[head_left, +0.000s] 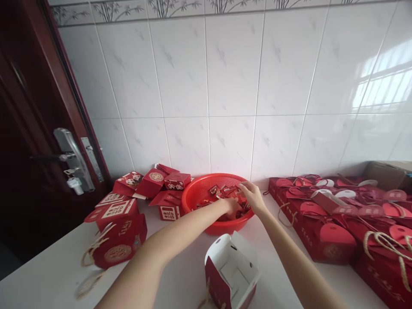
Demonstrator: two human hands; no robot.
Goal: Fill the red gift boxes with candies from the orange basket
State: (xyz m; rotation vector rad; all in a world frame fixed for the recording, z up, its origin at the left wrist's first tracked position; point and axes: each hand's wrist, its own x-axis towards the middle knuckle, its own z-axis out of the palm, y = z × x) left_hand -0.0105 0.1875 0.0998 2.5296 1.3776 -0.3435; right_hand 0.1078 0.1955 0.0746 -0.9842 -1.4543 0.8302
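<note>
A red plastic basket with a perforated rim stands against the tiled wall, holding small red-wrapped sweets. My left hand reaches down among the sweets, its fingertips partly hidden there. Over the basket's right side is my right hand, its fingers apart and curved toward the sweets; nothing shows in its grasp. Between my forearms, an open gift box, dark red outside and white inside, sits on the table with its top flaps up. No contents are visible in it.
Several red gift boxes, some with rope handles, lie in a loose pile on the left of the white table. Closed boxes crowd the right side, near a brown carton. A dark door stands at far left.
</note>
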